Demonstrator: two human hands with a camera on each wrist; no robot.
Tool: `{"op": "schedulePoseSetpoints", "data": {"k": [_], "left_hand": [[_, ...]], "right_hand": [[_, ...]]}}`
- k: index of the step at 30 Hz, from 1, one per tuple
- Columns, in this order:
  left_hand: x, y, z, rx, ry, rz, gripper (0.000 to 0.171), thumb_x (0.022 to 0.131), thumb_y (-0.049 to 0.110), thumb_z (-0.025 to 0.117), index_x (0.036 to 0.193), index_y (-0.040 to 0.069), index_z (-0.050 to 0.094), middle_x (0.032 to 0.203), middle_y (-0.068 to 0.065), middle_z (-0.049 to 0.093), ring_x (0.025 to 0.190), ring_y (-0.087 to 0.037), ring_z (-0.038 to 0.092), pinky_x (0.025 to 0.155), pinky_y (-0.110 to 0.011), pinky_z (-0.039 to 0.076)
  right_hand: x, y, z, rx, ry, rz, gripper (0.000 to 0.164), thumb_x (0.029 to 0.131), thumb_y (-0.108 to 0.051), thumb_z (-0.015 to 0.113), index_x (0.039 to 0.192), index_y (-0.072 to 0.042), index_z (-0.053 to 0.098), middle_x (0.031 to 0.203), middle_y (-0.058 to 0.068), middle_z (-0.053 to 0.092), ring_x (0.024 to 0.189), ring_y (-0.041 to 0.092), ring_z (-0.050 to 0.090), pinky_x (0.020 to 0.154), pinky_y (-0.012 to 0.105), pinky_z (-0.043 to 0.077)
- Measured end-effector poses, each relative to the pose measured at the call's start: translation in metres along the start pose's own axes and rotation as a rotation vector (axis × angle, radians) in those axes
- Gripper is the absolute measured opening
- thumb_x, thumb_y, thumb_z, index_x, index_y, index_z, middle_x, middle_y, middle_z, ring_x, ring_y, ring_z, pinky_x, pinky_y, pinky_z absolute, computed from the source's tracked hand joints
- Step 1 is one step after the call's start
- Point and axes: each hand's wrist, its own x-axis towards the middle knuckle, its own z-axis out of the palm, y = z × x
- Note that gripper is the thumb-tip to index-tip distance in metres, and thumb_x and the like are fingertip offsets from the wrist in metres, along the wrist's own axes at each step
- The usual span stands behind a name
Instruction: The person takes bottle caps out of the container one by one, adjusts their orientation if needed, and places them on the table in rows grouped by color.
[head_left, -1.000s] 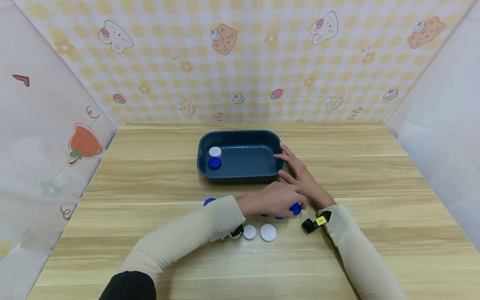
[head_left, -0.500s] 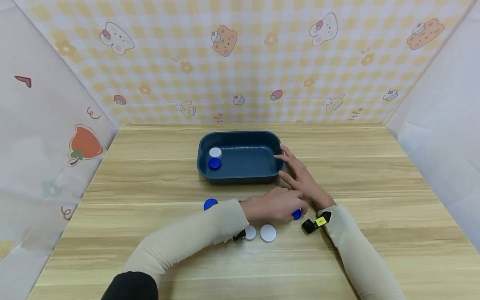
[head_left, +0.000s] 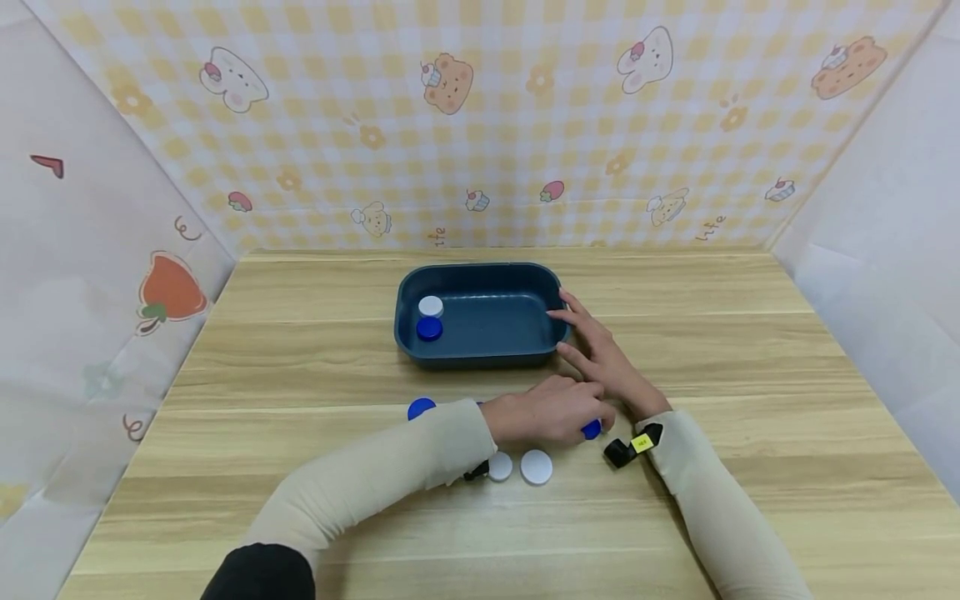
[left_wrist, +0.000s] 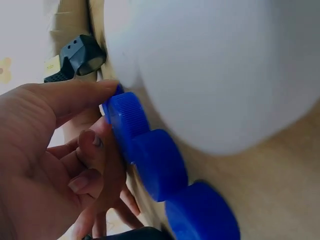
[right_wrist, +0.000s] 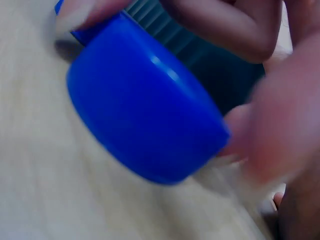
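Note:
My left hand (head_left: 551, 408) reaches across the table and pinches a blue bottle cap (head_left: 592, 429) between thumb and fingers. The left wrist view shows a ridged blue cap (left_wrist: 129, 117) right beside the pinched one, with more blue caps (left_wrist: 160, 162) in a row behind it. In the right wrist view a blue cap (right_wrist: 145, 105) looms large next to fingertips. My right hand (head_left: 603, 358) rests at the right end of the dark blue tray (head_left: 480, 362), fingers spread over its rim. A white cap (head_left: 431, 307) and a blue cap (head_left: 430, 328) lie inside the tray.
Two white caps stand on the near side of the left hand, a larger white cap (head_left: 536, 467) and a smaller white cap (head_left: 500, 467). Another blue cap (head_left: 421, 408) is partly covered by the left sleeve (head_left: 375, 458). A patterned cloth (head_left: 495, 125) hangs behind the table.
My left hand has shifted slightly toward the near side with its blue cap, then stayed nearly still. Blue caps glimpsed below it earlier are now covered. The right hand and tray have not moved.

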Motion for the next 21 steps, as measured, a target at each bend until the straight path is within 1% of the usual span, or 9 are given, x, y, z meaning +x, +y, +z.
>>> {"op": "schedulePoseSetpoints", "data": {"k": [3,6,8,10,12,15,17,19,21], "left_hand": [[-0.004,-0.001,-0.003,-0.012,0.032,0.006,0.029,0.089,0.022,0.068,0.118,0.026,0.065,0.118,-0.001,0.055,0.086,-0.009,0.056,0.067,-0.021,0.045],[-0.013,-0.004,-0.011,-0.029,0.075,0.009,0.030,0.089,0.023,0.069,0.119,0.025,0.065,0.121,0.001,0.055,0.081,-0.007,0.057,0.065,-0.021,0.046],[-0.024,-0.008,-0.020,-0.051,0.116,0.010,0.030,0.089,0.023,0.069,0.118,0.024,0.065,0.122,0.001,0.055,0.078,-0.007,0.057,0.064,-0.021,0.046],[-0.037,-0.014,-0.029,-0.091,0.178,0.007,0.030,0.089,0.022,0.069,0.119,0.023,0.066,0.121,0.001,0.056,0.079,-0.008,0.056,0.065,-0.021,0.046],[-0.053,-0.021,-0.040,-0.143,0.252,-0.005,0.031,0.088,0.020,0.070,0.118,0.021,0.066,0.118,0.000,0.056,0.080,-0.009,0.056,0.067,-0.022,0.046],[-0.078,-0.034,-0.053,-0.196,0.366,-0.057,0.030,0.087,0.020,0.071,0.117,0.020,0.066,0.112,0.002,0.056,0.082,-0.009,0.054,0.069,-0.022,0.045],[-0.096,-0.044,-0.058,-0.217,0.425,-0.112,0.028,0.087,0.022,0.072,0.115,0.020,0.067,0.108,0.003,0.056,0.082,-0.008,0.054,0.071,-0.022,0.045],[-0.114,-0.056,-0.060,-0.231,0.496,-0.173,0.027,0.087,0.023,0.072,0.113,0.020,0.068,0.107,0.003,0.058,0.080,-0.008,0.054,0.070,-0.022,0.045],[-0.133,-0.069,-0.059,-0.261,0.579,-0.230,0.026,0.086,0.021,0.073,0.111,0.015,0.068,0.105,-0.001,0.059,0.075,-0.010,0.054,0.067,-0.024,0.046]], "right_hand": [[0.000,-0.002,0.001,0.001,-0.001,-0.008,0.045,0.099,-0.027,0.053,0.141,-0.014,0.044,0.157,0.009,0.017,0.143,0.026,0.015,0.106,0.060,0.016],[0.002,-0.013,0.000,0.014,-0.009,-0.009,0.044,0.098,-0.017,0.054,0.139,-0.008,0.044,0.157,0.014,0.016,0.143,0.030,0.015,0.105,0.063,0.017],[0.004,-0.023,-0.002,0.029,-0.018,-0.009,0.043,0.097,-0.010,0.055,0.138,-0.003,0.043,0.156,0.019,0.016,0.142,0.034,0.015,0.104,0.064,0.017],[0.006,-0.034,-0.005,0.049,-0.028,-0.003,0.045,0.095,-0.005,0.056,0.137,0.002,0.042,0.155,0.023,0.015,0.141,0.037,0.015,0.104,0.065,0.017],[0.007,-0.042,-0.008,0.051,-0.036,0.010,0.044,0.096,-0.007,0.056,0.135,0.006,0.042,0.153,0.026,0.015,0.140,0.041,0.015,0.104,0.064,0.016],[0.008,-0.046,-0.010,0.038,-0.034,0.029,0.043,0.096,-0.007,0.056,0.134,0.007,0.043,0.153,0.027,0.017,0.140,0.042,0.015,0.106,0.062,0.016],[0.008,-0.047,-0.009,0.027,-0.029,0.041,0.041,0.096,-0.005,0.055,0.133,0.007,0.044,0.152,0.027,0.018,0.140,0.042,0.016,0.106,0.061,0.016],[0.009,-0.048,-0.008,0.026,-0.024,0.046,0.042,0.093,0.002,0.056,0.133,0.007,0.044,0.152,0.026,0.019,0.140,0.041,0.016,0.107,0.061,0.016],[0.009,-0.049,-0.008,0.024,-0.023,0.048,0.044,0.091,0.006,0.056,0.133,0.007,0.044,0.153,0.025,0.019,0.140,0.041,0.016,0.107,0.060,0.015]]}}
